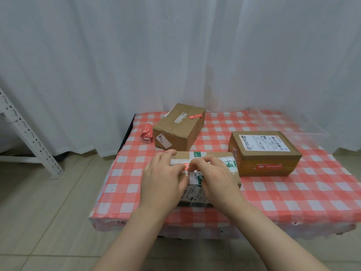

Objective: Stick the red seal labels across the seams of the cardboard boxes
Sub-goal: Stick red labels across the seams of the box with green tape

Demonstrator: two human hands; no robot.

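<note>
item 1, left of the near box: roll of red seal labels (146, 133) — lying on the checked tablecloth (293, 192), just beside the far-left box, the stock i take seals from. some labels are left on it, though i cannot tell how many.

item 2, behind the near box and a little to its left: far-left box (178, 127). one red seal (195, 116) is already stuck on its top, running over the taped seam toward the right edge. i count this one as done.

item 3, the landmark: near box (203, 173), taped in white and green, straight in front of me. my left hand (163, 178) lies flat with fingers spread, pressing down on the top. my right hand (214, 178) is curled, fingertips pinched on a red label (187, 166) that sits on the tape between my two hands. it is partly hidden by my fingers, so i cannot tell whether it is fully down — this one is in progress.

item 4, right of the near box: right box (265, 151), shipping slip on top. a red seal strip (268, 166) runs along its front face. done, by my judgement.

tally: two sealed, one being pressed, nothing else unsealed in sight.
</note>
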